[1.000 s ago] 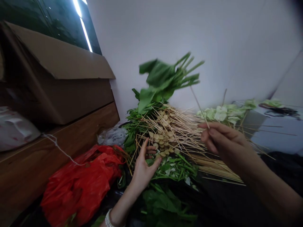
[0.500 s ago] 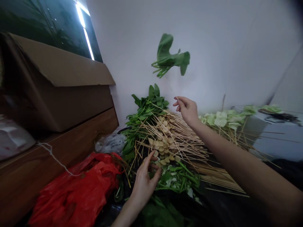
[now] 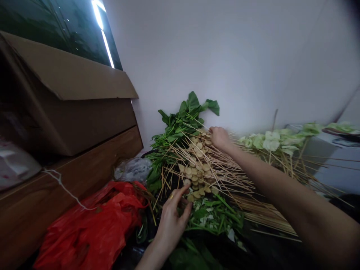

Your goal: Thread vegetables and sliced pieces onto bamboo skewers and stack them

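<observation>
Right hand [image 3: 221, 138]: pinching slim wooden skewer [image 3: 202, 125] | left hand [image 3: 170, 219]: half-curled, empty | broad leaves [image 3: 193, 102]

No legible text, no readable labels, numbers or signs

Matt cardboard box [image 3: 90, 120] at ten o'clock; grained wood ledge [image 3: 120, 141] (faintly glossy) at nine; crinkled, shiny plastic bag [image 3: 90, 225] at eight; dull wooden skewers [image 3: 234, 173] at four; smooth, matt wall [image 3: 191, 45] at twelve.
</observation>
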Motion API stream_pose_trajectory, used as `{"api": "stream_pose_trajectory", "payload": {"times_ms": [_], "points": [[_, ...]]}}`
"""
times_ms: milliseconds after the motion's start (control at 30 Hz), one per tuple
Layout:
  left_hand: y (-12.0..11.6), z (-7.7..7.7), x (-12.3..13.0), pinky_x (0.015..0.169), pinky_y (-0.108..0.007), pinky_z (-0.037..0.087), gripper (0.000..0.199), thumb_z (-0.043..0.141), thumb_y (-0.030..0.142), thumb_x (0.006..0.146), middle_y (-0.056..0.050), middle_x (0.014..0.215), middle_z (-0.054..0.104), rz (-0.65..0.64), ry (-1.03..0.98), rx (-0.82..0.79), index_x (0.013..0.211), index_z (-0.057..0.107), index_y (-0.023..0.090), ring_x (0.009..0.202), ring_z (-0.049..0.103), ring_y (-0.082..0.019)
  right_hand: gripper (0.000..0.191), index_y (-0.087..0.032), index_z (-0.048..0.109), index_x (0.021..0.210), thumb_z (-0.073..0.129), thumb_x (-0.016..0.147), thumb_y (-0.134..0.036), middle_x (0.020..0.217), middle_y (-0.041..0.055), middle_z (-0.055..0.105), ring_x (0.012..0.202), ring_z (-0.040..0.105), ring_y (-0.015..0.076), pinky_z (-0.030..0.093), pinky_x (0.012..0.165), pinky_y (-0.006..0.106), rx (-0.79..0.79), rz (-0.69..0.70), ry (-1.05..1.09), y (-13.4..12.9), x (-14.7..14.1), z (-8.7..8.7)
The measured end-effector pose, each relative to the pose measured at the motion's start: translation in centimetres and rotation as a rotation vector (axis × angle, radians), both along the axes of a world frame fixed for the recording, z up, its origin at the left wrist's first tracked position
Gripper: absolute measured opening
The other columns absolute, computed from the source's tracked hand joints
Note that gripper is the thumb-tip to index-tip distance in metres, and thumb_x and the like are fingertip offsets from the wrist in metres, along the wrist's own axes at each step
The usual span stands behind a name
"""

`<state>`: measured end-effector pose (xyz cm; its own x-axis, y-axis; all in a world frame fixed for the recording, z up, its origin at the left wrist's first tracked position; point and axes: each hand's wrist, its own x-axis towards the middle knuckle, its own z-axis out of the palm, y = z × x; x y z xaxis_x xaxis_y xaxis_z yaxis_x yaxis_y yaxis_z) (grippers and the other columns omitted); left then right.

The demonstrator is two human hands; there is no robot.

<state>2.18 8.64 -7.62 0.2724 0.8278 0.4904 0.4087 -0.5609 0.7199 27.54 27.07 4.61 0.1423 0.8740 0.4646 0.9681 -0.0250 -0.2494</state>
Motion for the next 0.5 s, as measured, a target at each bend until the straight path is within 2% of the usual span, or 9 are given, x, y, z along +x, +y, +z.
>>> {"api": "stream_pose_trajectory", "payload": {"times_ms": [67, 200, 267, 367, 500], "points": [[0.0, 0.0, 0.0, 0.081, -0.032, 0.053, 0.043, 0.054, 0.016, 0.088, -0.006, 0.107, 0.065, -0.001, 0.004, -0.001, 0.13, 0.054, 0.024, 0.081, 0.065, -0.015, 0.034, -0.011, 0.068, 0.115, 0.044, 0.09, -0.014, 0.112, 0.0229, 0.069, 0.105, 0.062, 0.0268, 0.042, 0.087, 0.033, -0.006, -0.002, -0.047, -0.7, 0.4, 0.0], [0.2, 0.2, 0.1, 0.077, -0.03, 0.053, 0.039, 0.054, 0.018, 0.088, -0.006, 0.104, 0.065, -0.002, 0.018, 0.004, 0.127, 0.056, 0.023, 0.078, 0.065, -0.015, 0.031, -0.01, 0.071, 0.107, 0.046, 0.089, -0.015, 0.102, 0.0219, 0.071, 0.1, 0.063, 0.0289, 0.042, 0.085, 0.035, -0.04, 0.017, -0.105, -2.4, 1.5, -0.3], [0.4, 0.3, 0.1, 0.077, -0.03, 0.052, 0.038, 0.055, 0.019, 0.089, -0.006, 0.104, 0.065, 0.001, 0.033, 0.015, 0.127, 0.056, 0.022, 0.077, 0.064, -0.014, 0.035, -0.009, 0.07, 0.112, 0.041, 0.092, -0.016, 0.109, 0.0224, 0.069, 0.105, 0.06, 0.0313, 0.041, 0.087, 0.039, -0.012, 0.029, -0.121, -3.7, 2.2, -0.3], [0.5, 0.5, 0.1, 0.075, -0.028, 0.051, 0.033, 0.055, 0.021, 0.089, -0.005, 0.102, 0.066, 0.008, 0.048, 0.023, 0.122, 0.06, 0.021, 0.076, 0.064, -0.014, 0.038, -0.012, 0.068, 0.118, 0.038, 0.094, -0.019, 0.117, 0.0174, 0.067, 0.11, 0.056, 0.0298, 0.039, 0.092, 0.038, 0.024, 0.077, -0.138, -6.7, 3.4, -0.1], [0.5, 0.7, 0.2, 0.07, -0.026, 0.05, 0.02, 0.056, 0.025, 0.089, -0.005, 0.097, 0.065, -0.009, 0.069, 0.042, 0.105, 0.066, 0.019, 0.073, 0.063, -0.014, 0.034, -0.014, 0.072, 0.107, 0.042, 0.094, -0.021, 0.103, 0.0103, 0.072, 0.096, 0.061, 0.0237, 0.042, 0.088, 0.034, 0.068, 0.222, -0.132, -12.5, 5.4, -0.8]]}}
